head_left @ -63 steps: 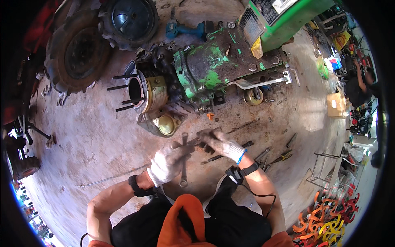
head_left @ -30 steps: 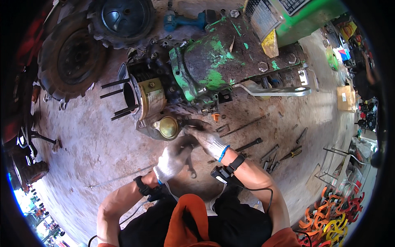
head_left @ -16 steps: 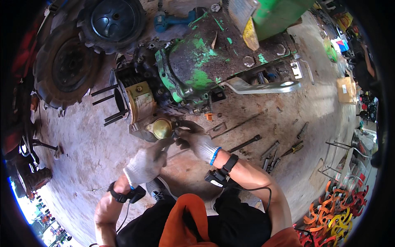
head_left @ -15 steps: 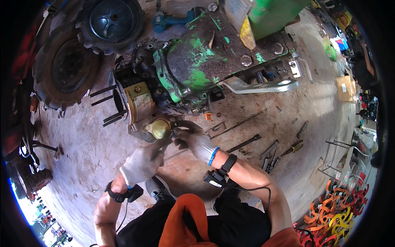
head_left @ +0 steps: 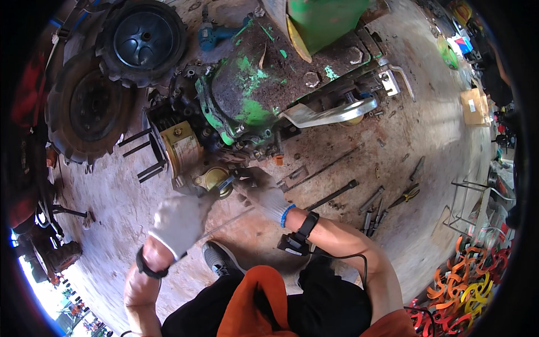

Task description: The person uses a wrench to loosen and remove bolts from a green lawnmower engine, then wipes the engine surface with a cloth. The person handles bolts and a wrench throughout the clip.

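Both my hands wear white knitted gloves with dark, soiled fingers, close to a round brass-coloured cap (head_left: 215,178) on the near side of a dark, greasy engine (head_left: 185,143). My left hand (head_left: 182,216) has its fingers drawn together at the cap's near edge; motion blurs them, and what they hold is hidden. Across the cap, a small slim blue thing (head_left: 226,182) reaches to the fingertips of my right hand (head_left: 261,194), which are closed at its end. Its exact kind cannot be made out.
A green-flecked housing (head_left: 255,84) with a metal lever (head_left: 337,114) adjoins the engine. Two treaded wheels (head_left: 147,39) lie at the far left, beside a blue power tool (head_left: 210,36). Sockets and pliers (head_left: 405,196) lie right; curved orange and yellow blades (head_left: 466,286) are piled lower right.
My left hand has moved slightly left and its wrist has turned. The blue thing now shows over the brass cap. The whole view has shifted a little.
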Tool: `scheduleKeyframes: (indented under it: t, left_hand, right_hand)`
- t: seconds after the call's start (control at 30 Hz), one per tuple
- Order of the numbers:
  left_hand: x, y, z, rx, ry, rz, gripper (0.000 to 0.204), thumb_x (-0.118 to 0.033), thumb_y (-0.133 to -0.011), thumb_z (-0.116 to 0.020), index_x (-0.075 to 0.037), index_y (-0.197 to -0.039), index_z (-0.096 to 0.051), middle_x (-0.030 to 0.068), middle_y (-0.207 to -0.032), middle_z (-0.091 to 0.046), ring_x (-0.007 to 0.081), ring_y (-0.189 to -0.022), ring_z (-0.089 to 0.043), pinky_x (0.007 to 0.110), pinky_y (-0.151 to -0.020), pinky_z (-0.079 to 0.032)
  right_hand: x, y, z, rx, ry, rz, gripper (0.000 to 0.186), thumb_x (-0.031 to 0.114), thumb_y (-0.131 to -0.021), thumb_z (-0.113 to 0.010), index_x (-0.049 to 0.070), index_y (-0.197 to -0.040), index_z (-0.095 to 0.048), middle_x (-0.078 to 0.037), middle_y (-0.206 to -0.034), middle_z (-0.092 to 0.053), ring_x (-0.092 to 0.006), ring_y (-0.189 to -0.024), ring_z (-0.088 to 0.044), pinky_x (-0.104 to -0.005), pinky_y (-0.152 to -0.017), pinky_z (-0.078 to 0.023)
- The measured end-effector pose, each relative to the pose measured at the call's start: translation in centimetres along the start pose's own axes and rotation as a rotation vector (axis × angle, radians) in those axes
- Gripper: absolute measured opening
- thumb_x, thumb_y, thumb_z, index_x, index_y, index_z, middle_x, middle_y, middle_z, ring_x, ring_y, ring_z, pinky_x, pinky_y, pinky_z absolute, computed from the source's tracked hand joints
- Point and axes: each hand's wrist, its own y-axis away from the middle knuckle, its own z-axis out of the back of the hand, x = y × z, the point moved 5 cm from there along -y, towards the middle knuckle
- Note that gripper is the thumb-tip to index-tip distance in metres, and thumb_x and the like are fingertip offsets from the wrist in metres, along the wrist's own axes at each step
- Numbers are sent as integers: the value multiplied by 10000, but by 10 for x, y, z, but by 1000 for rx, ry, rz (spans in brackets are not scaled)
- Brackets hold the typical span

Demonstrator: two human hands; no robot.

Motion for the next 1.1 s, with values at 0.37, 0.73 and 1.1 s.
scheduleKeyframes:
  t: [0.37,0.73,1.1]
  left_hand:
    - [19,-1,23,-170,50,-165,452,-121,-994,-639,-176,-1429,-749,57,-826,-694,268,-723,-713,428,-602,-558]
    - [7,-9,22,-117,80,-116,527,-62,-976,-607,-158,-1484,-707,81,-891,-745,291,-821,-763,452,-652,-595]
    - [-27,15,-25,-113,249,60,616,-112,-980,-688,-64,-1586,-588,143,-828,-690,372,-705,-736,507,-588,-587]
  right_hand:
    - [-16,-16,16,-114,368,589,402,186,-1046,-795,23,-1401,-701,-131,-1257,-794,-199,-1068,-759,-352,-931,-616]
    - [4,-13,22,-122,499,696,352,257,-1022,-778,89,-1331,-769,-193,-1213,-806,-396,-1072,-762,-457,-913,-596]
    - [23,-15,22,-29,613,592,281,196,-1054,-743,131,-1317,-820,-136,-1255,-826,-307,-1149,-794,-381,-993,-624]
